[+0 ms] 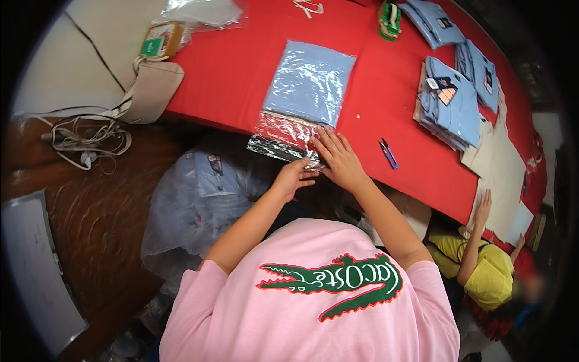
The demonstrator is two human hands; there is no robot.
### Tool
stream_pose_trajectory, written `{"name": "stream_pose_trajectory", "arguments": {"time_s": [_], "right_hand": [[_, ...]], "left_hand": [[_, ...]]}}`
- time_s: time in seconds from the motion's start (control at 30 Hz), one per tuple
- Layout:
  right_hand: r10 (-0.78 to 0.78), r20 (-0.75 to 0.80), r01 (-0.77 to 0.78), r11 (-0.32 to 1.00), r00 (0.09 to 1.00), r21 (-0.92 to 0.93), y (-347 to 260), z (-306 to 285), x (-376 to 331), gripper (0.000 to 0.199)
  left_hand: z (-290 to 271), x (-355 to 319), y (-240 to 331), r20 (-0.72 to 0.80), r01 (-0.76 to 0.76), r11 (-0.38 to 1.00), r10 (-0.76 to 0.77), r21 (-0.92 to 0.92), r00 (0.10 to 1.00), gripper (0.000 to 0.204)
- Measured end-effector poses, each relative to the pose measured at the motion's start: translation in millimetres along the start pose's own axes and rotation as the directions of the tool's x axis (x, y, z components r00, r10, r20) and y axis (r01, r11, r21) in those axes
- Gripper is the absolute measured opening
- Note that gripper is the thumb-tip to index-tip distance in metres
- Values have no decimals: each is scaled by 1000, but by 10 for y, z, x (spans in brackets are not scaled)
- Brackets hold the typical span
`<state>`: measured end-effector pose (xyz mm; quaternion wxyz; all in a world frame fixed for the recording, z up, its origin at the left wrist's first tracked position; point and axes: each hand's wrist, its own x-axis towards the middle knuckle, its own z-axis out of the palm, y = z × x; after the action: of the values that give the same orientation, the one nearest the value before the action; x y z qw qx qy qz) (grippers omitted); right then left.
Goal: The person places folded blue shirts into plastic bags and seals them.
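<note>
A folded light-blue garment [313, 81] lies in a clear plastic bag [283, 134] on the red-covered table. The bag's loose end reaches past the table's near edge. My left hand [294, 180] is closed at that end, thumb and fingers pinching the plastic's edge. Flat on the same end, near its right corner, rests my right hand [341, 160], open with fingers stretched out. Blue-handled thread snips [388, 153] lie on the cloth to the right of my right hand.
Stacks of folded blue garments [452, 111] with tags stand at the right. A co-worker in yellow [488, 274] has a hand on beige cloth [500, 169]. A large clear bag [181, 211] with blue garments sits below the table, left. A green tape dispenser [389, 23] is at the back.
</note>
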<state>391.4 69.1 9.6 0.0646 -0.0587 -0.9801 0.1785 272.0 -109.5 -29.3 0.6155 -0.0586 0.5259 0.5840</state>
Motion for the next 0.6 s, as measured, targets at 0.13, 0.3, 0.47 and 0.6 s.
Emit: {"name": "stream_pose_trajectory", "arguments": {"time_s": [0.13, 0.3, 0.47, 0.6], "right_hand": [[-94, 88, 102, 991, 992, -86, 178, 229, 140, 67], [-87, 70, 88, 996, 994, -21, 218, 260, 151, 56], [-79, 90, 81, 996, 993, -22, 148, 176, 145, 53], [-63, 85, 62, 998, 994, 12, 90, 200, 131, 50]], "left_hand": [[-98, -201, 70, 79, -57, 965, 38, 255, 996, 30], [-383, -647, 568, 243, -499, 159, 724, 852, 645, 14], [-241, -270, 1418, 616, -567, -295, 583, 769, 530, 39], [-206, 402, 1825, 790, -539, -624, 225, 566, 570, 63]]}}
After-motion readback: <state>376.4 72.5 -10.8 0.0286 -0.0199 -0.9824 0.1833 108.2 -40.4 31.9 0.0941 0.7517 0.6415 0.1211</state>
